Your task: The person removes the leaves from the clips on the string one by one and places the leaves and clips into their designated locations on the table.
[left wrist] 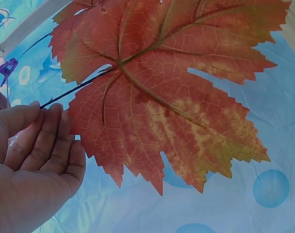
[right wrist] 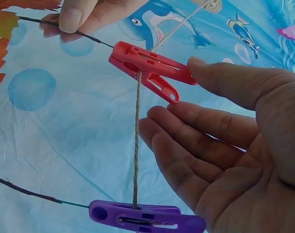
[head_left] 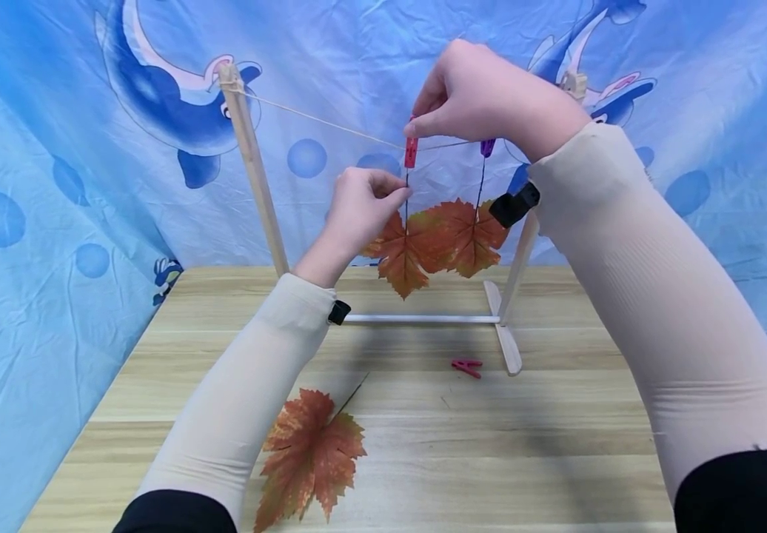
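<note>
In the head view my left hand [head_left: 362,211] pinches the thin dark stem of a red-orange maple leaf [left wrist: 162,92] between thumb and forefinger. Above it, my right hand [head_left: 480,92] holds a red clothespin [right wrist: 149,65] by its handle ends, thumb on one and fingertips at the other. That clothespin sits on the string [right wrist: 136,136], and the leaf's stem runs into its jaws. Further right on the string, a purple clothespin [right wrist: 145,218] has a second maple leaf [head_left: 477,240] hanging by its stem.
The string runs between a left wooden post [head_left: 253,170] and a right post [head_left: 520,259], joined low down by a white bar [head_left: 423,319]. On the wooden table [head_left: 490,459] lie another maple leaf [head_left: 313,451] and a pink clothespin [head_left: 466,368]. A blue dolphin-print cloth [head_left: 330,59] hangs behind.
</note>
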`<state>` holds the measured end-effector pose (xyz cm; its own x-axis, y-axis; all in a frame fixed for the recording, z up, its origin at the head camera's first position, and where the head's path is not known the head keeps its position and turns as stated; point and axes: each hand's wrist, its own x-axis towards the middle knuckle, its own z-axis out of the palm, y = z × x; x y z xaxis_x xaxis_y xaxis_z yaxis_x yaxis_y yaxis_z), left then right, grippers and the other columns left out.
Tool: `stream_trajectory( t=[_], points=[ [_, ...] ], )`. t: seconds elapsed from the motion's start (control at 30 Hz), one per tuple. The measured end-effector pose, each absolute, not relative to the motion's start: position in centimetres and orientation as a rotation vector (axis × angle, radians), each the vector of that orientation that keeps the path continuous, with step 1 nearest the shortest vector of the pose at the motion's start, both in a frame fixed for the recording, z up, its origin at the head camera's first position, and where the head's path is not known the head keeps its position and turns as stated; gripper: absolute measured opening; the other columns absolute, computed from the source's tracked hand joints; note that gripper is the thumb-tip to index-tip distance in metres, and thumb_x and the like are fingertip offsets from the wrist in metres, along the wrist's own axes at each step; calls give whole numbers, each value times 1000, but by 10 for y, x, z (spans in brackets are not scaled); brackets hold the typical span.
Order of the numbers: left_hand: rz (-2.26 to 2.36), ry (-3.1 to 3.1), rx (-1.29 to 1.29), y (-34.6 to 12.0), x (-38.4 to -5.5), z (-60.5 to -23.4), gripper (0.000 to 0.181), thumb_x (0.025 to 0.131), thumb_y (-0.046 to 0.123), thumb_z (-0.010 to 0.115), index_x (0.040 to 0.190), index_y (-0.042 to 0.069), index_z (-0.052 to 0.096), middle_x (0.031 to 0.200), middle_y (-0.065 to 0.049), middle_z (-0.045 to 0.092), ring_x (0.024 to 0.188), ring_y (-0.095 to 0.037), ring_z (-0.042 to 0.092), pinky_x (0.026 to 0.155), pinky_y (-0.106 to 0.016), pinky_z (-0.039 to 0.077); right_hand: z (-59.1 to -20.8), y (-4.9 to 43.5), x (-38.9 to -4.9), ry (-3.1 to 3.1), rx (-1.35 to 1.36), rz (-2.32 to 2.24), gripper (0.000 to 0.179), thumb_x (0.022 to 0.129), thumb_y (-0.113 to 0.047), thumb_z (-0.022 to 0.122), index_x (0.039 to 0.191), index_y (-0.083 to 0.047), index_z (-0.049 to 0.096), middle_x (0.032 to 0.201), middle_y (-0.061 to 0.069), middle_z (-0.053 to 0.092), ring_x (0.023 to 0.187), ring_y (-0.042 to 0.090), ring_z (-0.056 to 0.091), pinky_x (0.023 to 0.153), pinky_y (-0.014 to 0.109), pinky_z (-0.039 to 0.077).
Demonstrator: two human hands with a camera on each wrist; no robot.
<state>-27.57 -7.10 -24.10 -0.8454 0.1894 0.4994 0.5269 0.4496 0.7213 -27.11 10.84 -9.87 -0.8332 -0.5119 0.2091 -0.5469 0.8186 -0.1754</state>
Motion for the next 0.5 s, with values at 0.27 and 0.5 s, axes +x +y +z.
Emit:
stream_trajectory(
  t=[0.27,0.5],
  points=[
    [-1350,-2363,-607,-71,-272,-239,15,97,16,73,100,3,80,88,-3,74,79,-14,63,70,-28,51,-102,113,-270,-2818,863,396,36,98,-41,68,114,-10,80,98,6,73,83,20,58,74,35,51],
    [-1332,-2375,-594,-72,-270,-237,15,97,16,73,101,3,80,89,-4,74,80,-14,64,71,-29,51,-104,115,-271,-2781,868,440,33,100,-36,66,115,-9,79,101,8,73,85,20,57,72,33,52]
  ],
)
